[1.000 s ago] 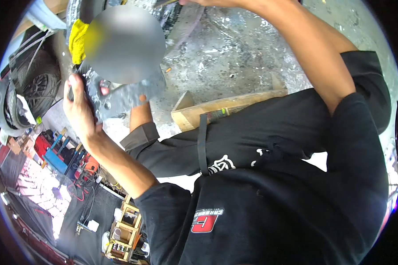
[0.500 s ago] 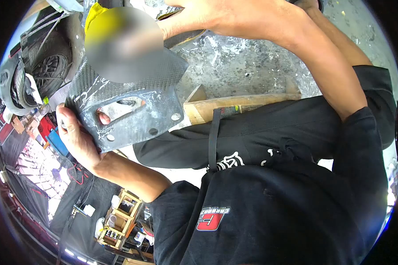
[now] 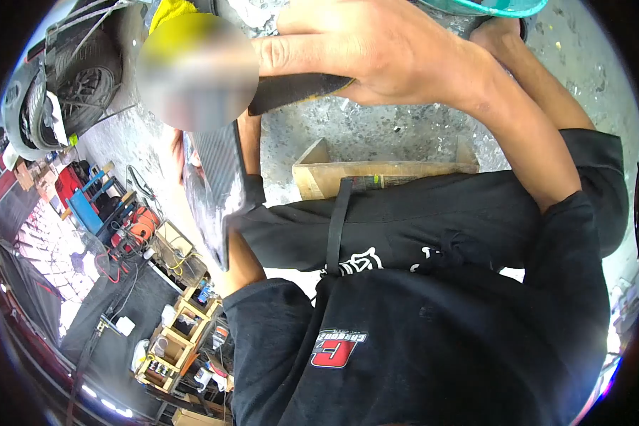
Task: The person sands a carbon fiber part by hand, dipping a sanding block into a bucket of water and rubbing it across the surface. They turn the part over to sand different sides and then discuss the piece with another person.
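Seen nearly edge-on, a dark woven-textured panel [image 3: 220,170] with whitish smears on its face hangs in front of my left leg. My left hand [image 3: 175,150] grips it from the far left side, its fingers mostly hidden. Closed fingers of my right hand [image 3: 362,53] hold a thin dark strip [image 3: 302,92] with a yellowish edge. A round blurred patch covers the right fingertips and the panel's upper end, so contact there cannot be made out. Yellow cloth [image 3: 170,13] shows above that patch.
A wooden piece [image 3: 390,172] lies on the wet-looking grey floor [image 3: 376,128] beyond my legs. A teal basin [image 3: 486,7] is at the top right. Wheels [image 3: 85,92] stand at upper left, wooden shelving [image 3: 174,348] at lower left.
The panel has turned from showing its broad face to nearly edge-on, with my left hand turning along. My right hand has come slightly lower, and the basin has come into view.
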### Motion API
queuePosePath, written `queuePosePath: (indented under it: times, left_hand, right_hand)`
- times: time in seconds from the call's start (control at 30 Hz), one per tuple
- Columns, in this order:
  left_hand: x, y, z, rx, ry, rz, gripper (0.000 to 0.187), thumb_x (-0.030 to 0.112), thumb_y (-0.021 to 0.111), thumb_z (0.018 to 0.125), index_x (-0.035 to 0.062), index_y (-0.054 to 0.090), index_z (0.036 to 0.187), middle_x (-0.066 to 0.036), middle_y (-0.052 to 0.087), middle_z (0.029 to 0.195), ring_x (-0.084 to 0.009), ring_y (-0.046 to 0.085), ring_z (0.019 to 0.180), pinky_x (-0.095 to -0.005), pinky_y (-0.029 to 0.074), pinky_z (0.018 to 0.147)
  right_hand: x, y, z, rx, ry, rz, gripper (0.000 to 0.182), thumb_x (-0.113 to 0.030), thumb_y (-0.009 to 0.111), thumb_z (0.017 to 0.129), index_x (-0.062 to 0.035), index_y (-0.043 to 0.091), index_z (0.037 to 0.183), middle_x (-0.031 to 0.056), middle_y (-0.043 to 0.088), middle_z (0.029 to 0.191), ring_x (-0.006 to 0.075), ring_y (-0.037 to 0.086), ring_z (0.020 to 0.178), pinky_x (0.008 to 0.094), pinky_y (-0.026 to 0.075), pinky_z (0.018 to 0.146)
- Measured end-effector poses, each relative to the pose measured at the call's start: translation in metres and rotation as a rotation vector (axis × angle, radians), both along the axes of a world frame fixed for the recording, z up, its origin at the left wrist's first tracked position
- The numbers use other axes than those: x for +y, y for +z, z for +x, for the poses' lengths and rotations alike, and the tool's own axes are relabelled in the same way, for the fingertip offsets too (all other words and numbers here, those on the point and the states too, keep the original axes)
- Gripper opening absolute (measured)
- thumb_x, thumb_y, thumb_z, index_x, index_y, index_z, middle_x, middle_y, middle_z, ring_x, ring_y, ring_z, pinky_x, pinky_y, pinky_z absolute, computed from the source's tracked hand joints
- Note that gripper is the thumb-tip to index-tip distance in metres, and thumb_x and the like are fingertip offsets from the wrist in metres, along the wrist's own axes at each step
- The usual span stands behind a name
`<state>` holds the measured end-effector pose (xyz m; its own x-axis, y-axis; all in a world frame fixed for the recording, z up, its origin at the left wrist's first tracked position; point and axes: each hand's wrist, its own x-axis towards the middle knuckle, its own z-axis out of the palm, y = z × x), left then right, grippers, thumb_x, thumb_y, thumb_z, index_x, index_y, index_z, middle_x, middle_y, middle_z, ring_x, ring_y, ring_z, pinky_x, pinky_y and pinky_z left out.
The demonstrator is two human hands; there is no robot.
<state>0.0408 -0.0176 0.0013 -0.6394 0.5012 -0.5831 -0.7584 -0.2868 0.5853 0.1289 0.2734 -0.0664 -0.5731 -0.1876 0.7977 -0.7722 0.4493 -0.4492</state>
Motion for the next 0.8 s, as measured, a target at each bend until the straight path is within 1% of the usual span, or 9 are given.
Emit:
queuePosePath:
  times: [0.1, 0.13, 0.2, 0.23, 0.27, 0.4, 0.47, 0.6, 0.8]
  left_hand:
    - [-0.006, -0.021, -0.01, -0.097, -0.162, 0.242, 0.032, 0.011, 0.054, 0.099, -0.0104, 0.056, 0.123, -0.024, 0.062, 0.11, -0.0233, 0.066, 0.058, -0.0217, 0.058, 0.04]
    - [-0.01, -0.025, -0.005, -0.138, -0.029, -0.015, 0.047, 0.052, 0.054, 0.105, 0.0068, 0.066, 0.109, -0.005, 0.07, 0.079, -0.0094, 0.057, 0.043, -0.0203, 0.043, 0.037]
    - [-0.023, -0.04, -0.009, -0.181, -0.073, -0.056, 0.046, 0.052, 0.054, 0.105, 0.0067, 0.064, 0.109, -0.003, 0.066, 0.074, -0.0069, 0.053, 0.041, -0.0199, 0.04, 0.036]
    - [-0.056, -0.074, -0.017, -0.049, -0.144, -0.023, 0.049, 0.05, 0.052, 0.106, 0.0037, 0.062, 0.118, -0.008, 0.071, 0.085, -0.0112, 0.06, 0.047, -0.021, 0.045, 0.038]
    - [-0.053, -0.074, -0.02, -0.075, -0.139, -0.018, 0.05, 0.045, 0.051, 0.108, 0.0008, 0.059, 0.13, -0.015, 0.074, 0.105, -0.0198, 0.073, 0.072, -0.0287, 0.06, 0.06]
    - [-0.015, -0.056, -0.015, -0.252, -0.371, 0.587, 0.05, 0.039, 0.054, 0.107, -0.0002, 0.057, 0.138, -0.017, 0.069, 0.128, -0.0265, 0.068, 0.116, -0.0421, 0.052, 0.105]
    - [0.049, -0.007, 0.021, 0.029, 0.282, -0.387, 0.036, 0.027, 0.053, 0.107, -0.0088, 0.055, 0.106, -0.016, 0.056, 0.069, -0.0168, 0.048, 0.032, -0.0226, 0.039, 0.029]
    - [0.006, -0.018, -0.007, -0.046, -0.035, -0.227, 0.041, 0.039, 0.043, 0.111, 0.0005, 0.056, 0.109, -0.01, 0.052, 0.067, -0.0102, 0.038, 0.033, -0.0205, 0.033, 0.028]
    - [-0.01, -0.035, -0.017, -0.05, -0.239, -0.054, 0.043, 0.04, 0.039, 0.113, 0.0005, 0.054, 0.115, -0.009, 0.053, 0.067, -0.0088, 0.043, 0.034, -0.0201, 0.034, 0.029]
  right_hand:
    - [-0.009, -0.008, 0.002, 0.041, 0.055, -0.025, 0.068, -0.009, 0.057, 0.089, -0.0139, 0.046, 0.155, 0.0081, 0.053, 0.073, 0.0289, 0.054, 0.066, 0.0397, 0.046, 0.064]
    - [-0.012, -0.009, 0.003, 0.004, 0.086, -0.047, 0.068, -0.009, 0.057, 0.089, -0.0122, 0.045, 0.156, 0.0078, 0.053, 0.075, 0.0279, 0.055, 0.067, 0.0389, 0.046, 0.065]
    - [-0.017, -0.005, 0.008, -0.025, 0.12, -0.062, 0.069, -0.01, 0.058, 0.089, -0.0105, 0.043, 0.157, 0.0075, 0.054, 0.076, 0.0269, 0.056, 0.067, 0.0381, 0.046, 0.065]
    - [-0.02, 0.003, 0.016, -0.077, 0.035, -0.039, 0.068, -0.012, 0.061, 0.092, -0.0237, 0.044, 0.157, 0.0062, 0.056, 0.073, 0.0249, 0.059, 0.068, 0.0377, 0.046, 0.07]
    - [-0.023, 0.007, 0.021, -0.129, -0.051, -0.015, 0.069, -0.014, 0.065, 0.095, -0.0369, 0.044, 0.157, 0.0049, 0.058, 0.071, 0.023, 0.062, 0.069, 0.0372, 0.046, 0.074]
    - [-0.027, 0.001, 0.021, -0.097, -0.042, 0.01, 0.07, -0.011, 0.061, 0.096, -0.0331, 0.041, 0.159, 0.0029, 0.054, 0.066, 0.022, 0.058, 0.064, 0.0382, 0.045, 0.072]
    - [-0.025, 0.006, 0.022, -0.138, -0.024, 0.021, 0.07, -0.012, 0.062, 0.095, -0.0306, 0.041, 0.159, 0.0027, 0.055, 0.067, 0.0219, 0.06, 0.065, 0.0379, 0.046, 0.072]
    - [-0.019, 0.006, 0.015, -0.068, 0.048, -0.098, 0.071, -0.011, 0.059, 0.089, -0.008, 0.041, 0.159, 0.0055, 0.053, 0.074, 0.0247, 0.056, 0.066, 0.0375, 0.046, 0.065]
    - [-0.017, 0.001, 0.015, -0.154, 0.035, -0.036, 0.074, -0.015, 0.063, 0.09, -0.0033, 0.039, 0.159, 0.0026, 0.05, 0.066, 0.0213, 0.053, 0.059, 0.0357, 0.044, 0.063]
